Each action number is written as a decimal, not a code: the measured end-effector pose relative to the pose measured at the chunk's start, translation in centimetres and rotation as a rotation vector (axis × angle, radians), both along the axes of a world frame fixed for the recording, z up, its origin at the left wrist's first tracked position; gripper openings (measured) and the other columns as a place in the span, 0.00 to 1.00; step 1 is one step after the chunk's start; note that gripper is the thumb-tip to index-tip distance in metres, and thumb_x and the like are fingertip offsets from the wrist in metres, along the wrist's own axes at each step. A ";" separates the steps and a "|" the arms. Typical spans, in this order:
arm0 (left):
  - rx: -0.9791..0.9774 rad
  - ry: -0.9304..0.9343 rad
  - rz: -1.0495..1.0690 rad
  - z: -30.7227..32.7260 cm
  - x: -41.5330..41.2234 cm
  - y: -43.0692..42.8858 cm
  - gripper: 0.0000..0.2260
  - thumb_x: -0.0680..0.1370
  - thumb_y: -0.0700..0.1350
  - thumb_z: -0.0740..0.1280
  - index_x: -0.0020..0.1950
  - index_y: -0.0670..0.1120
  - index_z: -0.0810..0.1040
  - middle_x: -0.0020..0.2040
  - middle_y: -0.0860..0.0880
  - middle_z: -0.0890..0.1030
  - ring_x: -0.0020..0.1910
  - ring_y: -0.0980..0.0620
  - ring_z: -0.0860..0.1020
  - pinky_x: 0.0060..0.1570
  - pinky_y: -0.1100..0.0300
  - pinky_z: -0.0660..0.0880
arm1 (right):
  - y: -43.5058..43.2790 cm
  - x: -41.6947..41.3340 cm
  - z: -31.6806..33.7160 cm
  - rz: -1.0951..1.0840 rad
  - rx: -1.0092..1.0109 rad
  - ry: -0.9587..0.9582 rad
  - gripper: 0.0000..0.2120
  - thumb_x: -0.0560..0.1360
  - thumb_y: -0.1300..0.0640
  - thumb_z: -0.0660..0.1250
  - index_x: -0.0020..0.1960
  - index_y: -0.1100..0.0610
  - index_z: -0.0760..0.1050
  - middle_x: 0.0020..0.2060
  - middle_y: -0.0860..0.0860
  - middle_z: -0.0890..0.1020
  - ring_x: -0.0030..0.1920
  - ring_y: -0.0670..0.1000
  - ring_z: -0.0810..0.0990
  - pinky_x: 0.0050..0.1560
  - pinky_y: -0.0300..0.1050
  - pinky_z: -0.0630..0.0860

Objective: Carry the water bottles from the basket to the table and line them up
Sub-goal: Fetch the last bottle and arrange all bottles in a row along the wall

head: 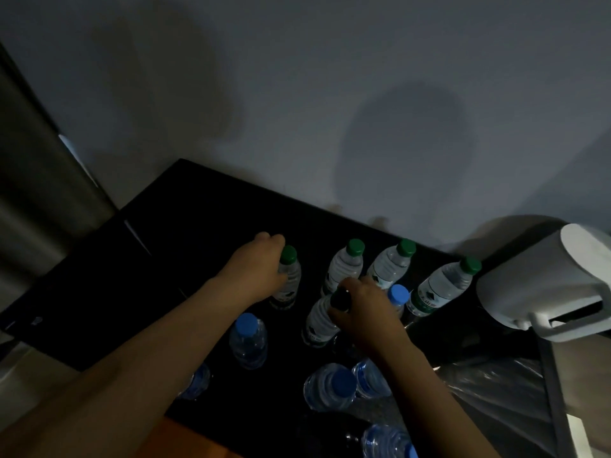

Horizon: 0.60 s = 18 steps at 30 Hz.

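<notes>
Several water bottles stand on a dark table (185, 206) in dim light. My left hand (256, 266) grips the upper part of a green-capped bottle (288, 279) at the left end of a back row. Three more green-capped bottles (345, 269) stand in that row to its right. My right hand (360, 309) grips the top of another labelled bottle (319, 322) just in front of the row. Blue-capped bottles (248, 340) stand nearer to me. No basket is clearly visible.
A white appliance (542, 279) sits at the right beside the table. Under it, clear plastic wrap (489, 391) and a grey frame show. The wall rises right behind the table. A curtain (29, 180) hangs at the left.
</notes>
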<state>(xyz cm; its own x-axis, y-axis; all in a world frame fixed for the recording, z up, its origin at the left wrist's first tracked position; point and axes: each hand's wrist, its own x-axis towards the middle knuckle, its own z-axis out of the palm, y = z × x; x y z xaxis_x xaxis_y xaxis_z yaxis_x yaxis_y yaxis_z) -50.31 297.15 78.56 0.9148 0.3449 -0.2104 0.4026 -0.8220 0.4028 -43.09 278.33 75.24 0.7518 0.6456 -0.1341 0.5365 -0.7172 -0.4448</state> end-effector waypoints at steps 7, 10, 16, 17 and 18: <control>0.008 0.055 0.016 -1.5 3.2 -0.1 0.17 0.76 0.49 0.66 0.61 0.42 0.72 0.57 0.42 0.70 0.49 0.46 0.74 0.48 0.55 0.75 | 0.5 0.7 -0.7 -0.015 -0.002 0.008 0.16 0.71 0.50 0.71 0.54 0.56 0.73 0.48 0.51 0.72 0.44 0.49 0.73 0.43 0.38 0.68; 0.053 0.076 0.008 -1.8 3.9 0.1 0.15 0.75 0.49 0.68 0.56 0.41 0.75 0.55 0.42 0.71 0.49 0.45 0.75 0.47 0.54 0.76 | 0.7 1.1 -1.2 -0.017 0.001 0.008 0.16 0.70 0.50 0.72 0.52 0.56 0.73 0.47 0.51 0.72 0.42 0.49 0.72 0.41 0.38 0.67; 0.034 0.006 0.034 -1.9 3.4 0.6 0.12 0.73 0.47 0.71 0.50 0.41 0.77 0.50 0.44 0.71 0.47 0.46 0.76 0.46 0.55 0.76 | 1.0 1.8 -1.5 0.041 0.059 0.027 0.09 0.69 0.55 0.71 0.43 0.54 0.71 0.42 0.49 0.71 0.39 0.46 0.69 0.35 0.37 0.65; 0.017 0.003 0.041 -1.9 3.0 0.8 0.11 0.72 0.46 0.71 0.50 0.41 0.77 0.49 0.45 0.71 0.47 0.46 0.75 0.46 0.55 0.76 | 1.0 1.9 -1.4 0.054 0.051 0.027 0.08 0.69 0.56 0.70 0.43 0.55 0.71 0.42 0.49 0.72 0.39 0.47 0.70 0.36 0.38 0.65; -0.001 0.001 0.048 -1.7 2.6 1.1 0.10 0.72 0.46 0.71 0.49 0.42 0.77 0.48 0.45 0.70 0.47 0.46 0.75 0.45 0.56 0.75 | 1.2 1.9 -1.2 0.064 0.042 0.025 0.07 0.68 0.57 0.70 0.43 0.56 0.72 0.42 0.49 0.72 0.39 0.47 0.70 0.37 0.39 0.66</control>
<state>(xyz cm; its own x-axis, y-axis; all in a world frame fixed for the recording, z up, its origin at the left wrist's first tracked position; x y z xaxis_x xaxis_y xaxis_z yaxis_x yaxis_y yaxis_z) -47.67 298.23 76.84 0.8967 0.3886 -0.2120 0.4424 -0.8011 0.4031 -41.22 279.48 74.02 0.7052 0.6980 -0.1243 0.5691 -0.6618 -0.4879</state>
